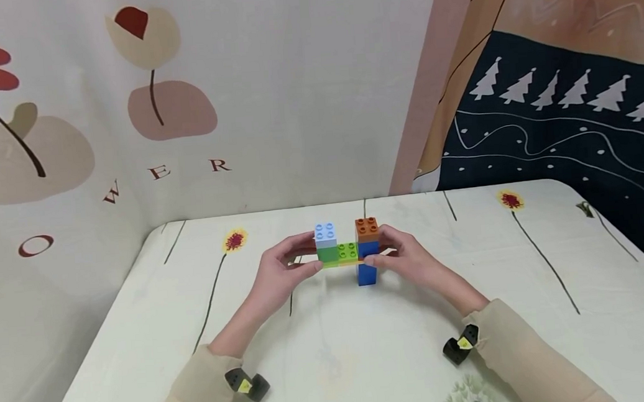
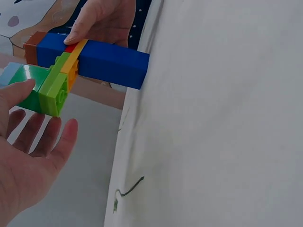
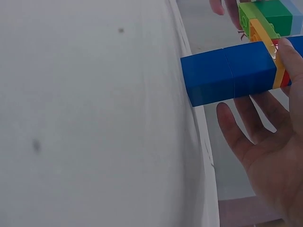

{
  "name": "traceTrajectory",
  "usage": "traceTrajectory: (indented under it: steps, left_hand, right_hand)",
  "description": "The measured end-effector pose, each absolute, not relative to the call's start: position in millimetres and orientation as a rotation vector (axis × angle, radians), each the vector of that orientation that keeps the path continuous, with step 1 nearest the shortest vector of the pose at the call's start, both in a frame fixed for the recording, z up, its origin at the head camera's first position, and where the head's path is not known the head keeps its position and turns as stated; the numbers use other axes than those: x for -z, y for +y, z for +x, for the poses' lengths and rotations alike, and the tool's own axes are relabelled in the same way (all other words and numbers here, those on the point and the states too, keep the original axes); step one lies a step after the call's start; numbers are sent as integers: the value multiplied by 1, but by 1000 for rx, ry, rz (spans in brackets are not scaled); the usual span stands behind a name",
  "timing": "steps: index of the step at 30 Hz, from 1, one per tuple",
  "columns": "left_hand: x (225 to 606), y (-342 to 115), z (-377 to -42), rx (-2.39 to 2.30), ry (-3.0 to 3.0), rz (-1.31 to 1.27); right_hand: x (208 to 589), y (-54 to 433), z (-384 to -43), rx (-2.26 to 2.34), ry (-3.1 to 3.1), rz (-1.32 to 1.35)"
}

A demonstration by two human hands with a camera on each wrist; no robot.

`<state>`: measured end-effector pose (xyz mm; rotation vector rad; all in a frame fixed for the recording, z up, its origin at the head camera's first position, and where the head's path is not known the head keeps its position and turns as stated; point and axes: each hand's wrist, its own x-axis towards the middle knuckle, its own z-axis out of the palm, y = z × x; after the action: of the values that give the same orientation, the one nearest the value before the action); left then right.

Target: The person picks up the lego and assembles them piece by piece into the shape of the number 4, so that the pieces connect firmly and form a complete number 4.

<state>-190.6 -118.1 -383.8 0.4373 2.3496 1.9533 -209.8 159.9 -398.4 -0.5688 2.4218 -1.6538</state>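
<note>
A toy-brick structure stands between the two hands over the white cloth. On its right is a column of blue bricks (image 3: 213,71) with an orange plate (image 3: 256,30), a thin red layer, another blue brick (image 1: 368,248) and a brown brick (image 1: 366,229) on top. From the orange plate a lime-green brick (image 2: 54,92) reaches left, carrying a green brick (image 2: 34,78) and a light blue brick (image 1: 325,235). My left hand (image 1: 279,271) pinches the green side, thumb in front. The right hand (image 1: 410,260) grips the column, thumb at the red layer.
The table (image 1: 333,356) is covered by a white cloth with printed flowers. Behind it hangs a pale curtain (image 1: 304,102) with flower and letter prints, and a dark panel with white trees (image 1: 546,117) at the right. Small black devices (image 1: 247,385) sit on both sleeves.
</note>
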Motion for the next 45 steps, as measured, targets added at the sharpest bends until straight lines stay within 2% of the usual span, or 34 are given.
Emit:
traceTrajectory:
  steps: [21, 45]
  left_hand:
    - [388, -109, -194, -1995, 2379, 362]
    - [396, -101, -236, -2133, 2308, 238]
  right_hand:
    - [401, 163, -204, 1727, 2399, -621]
    - [406, 146, -233, 1787, 2544, -297]
